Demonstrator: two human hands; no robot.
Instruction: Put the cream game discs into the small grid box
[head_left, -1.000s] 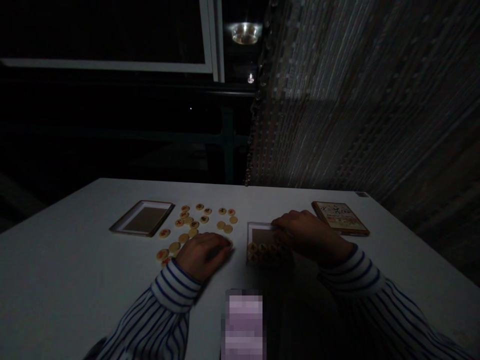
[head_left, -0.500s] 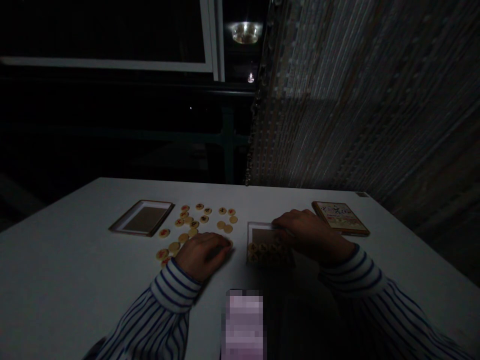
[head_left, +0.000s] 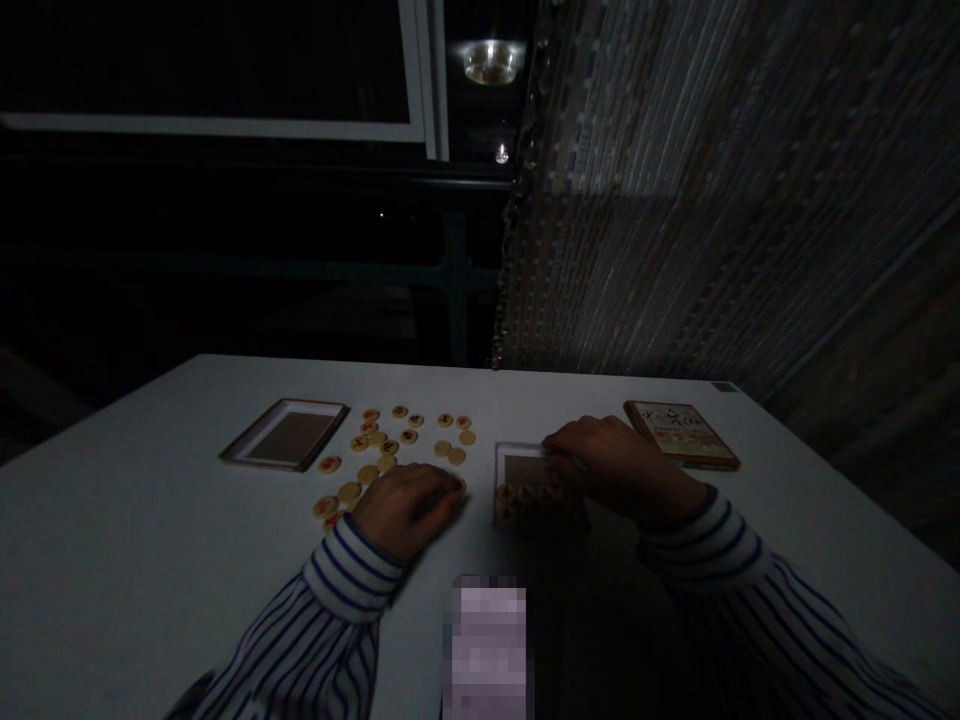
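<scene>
My left hand [head_left: 407, 510] rests low over the white table, fingers closed on a round xiangqi piece [head_left: 461, 487] whose pale edge shows at the fingertips. Loose xiangqi pieces [head_left: 367, 475], some with red or black characters and some plain side up, lie beyond and left of that hand. My right hand [head_left: 611, 465] is curled over the right part of a shallow box [head_left: 517, 450]. Its fingertips point down and inward, and what they grip is hidden. Rows of xiangqi pieces [head_left: 526, 494] sit in the box's near half, in deep shadow.
A shallow open tray [head_left: 324, 455] lies on the left of the white table [head_left: 150, 540]. On the right is a flat box lid with printed writing [head_left: 682, 435]. A bead-string curtain [head_left: 637, 200] hangs behind the table's right side. The lighting is dim.
</scene>
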